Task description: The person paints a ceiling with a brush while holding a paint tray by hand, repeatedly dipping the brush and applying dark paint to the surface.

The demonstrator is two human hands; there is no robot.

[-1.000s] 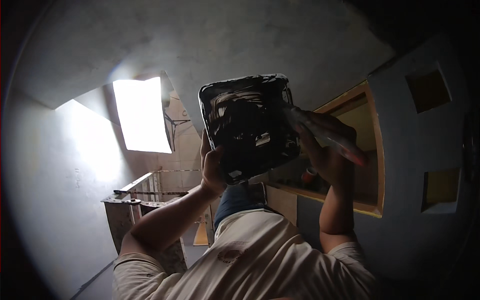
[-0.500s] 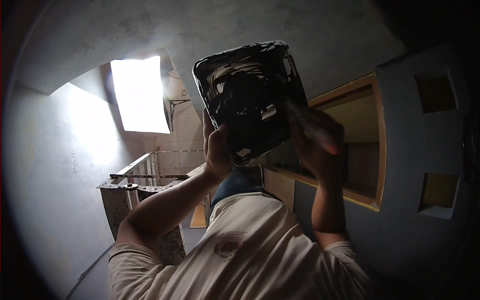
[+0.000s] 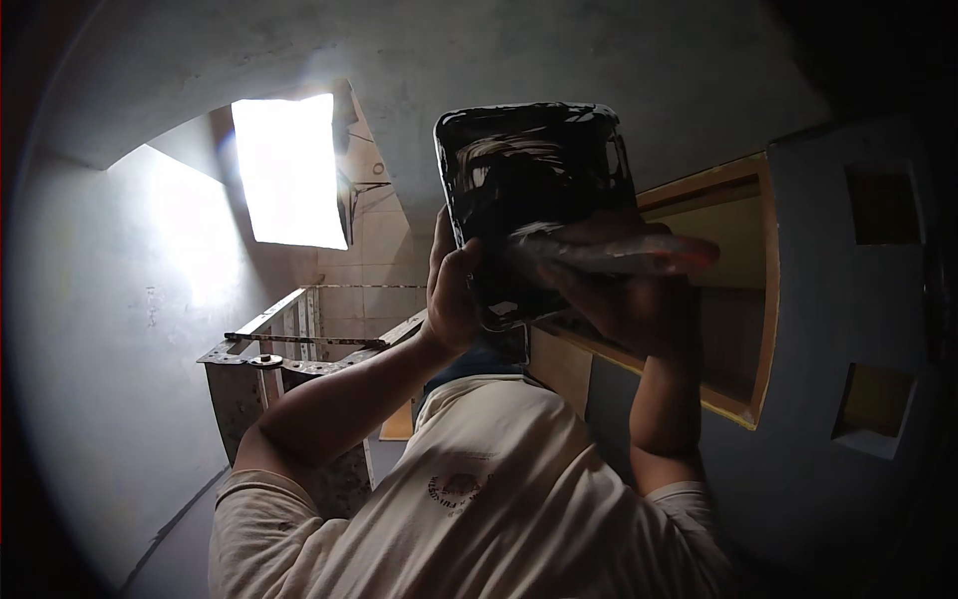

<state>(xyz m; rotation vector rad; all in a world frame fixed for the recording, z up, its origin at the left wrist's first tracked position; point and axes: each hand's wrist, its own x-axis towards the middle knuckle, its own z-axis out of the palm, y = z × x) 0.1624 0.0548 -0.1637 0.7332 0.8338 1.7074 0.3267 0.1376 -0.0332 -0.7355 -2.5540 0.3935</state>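
Observation:
My left hand (image 3: 454,299) grips the left edge of a rounded rectangular tray (image 3: 544,160), its black inside streaked with dark, glossy paint or a similar coating. Held up in front of my chest, it shows pale patches along its rim. My right hand (image 3: 624,309) is closed on a motion-blurred tool, probably a brush, with a long greyish handle (image 3: 639,255) and a red end. The tool's far end lies over the middle of the tray, where its tip is too smeared to make out.
A speckled metal ladder or scaffold (image 3: 264,364) stands at lower left beside a pale wall (image 3: 120,329). A bright opening (image 3: 289,170) is at upper left. On the right are a wooden-framed opening (image 3: 768,290) and a grey wall with square recesses (image 3: 878,200). A sloping grey surface (image 3: 499,50) spans overhead.
The tray first rose in the picture, then shifted right and slightly down, turning more upright. My right hand has swung the tool from a steep slant to nearly level across the tray.

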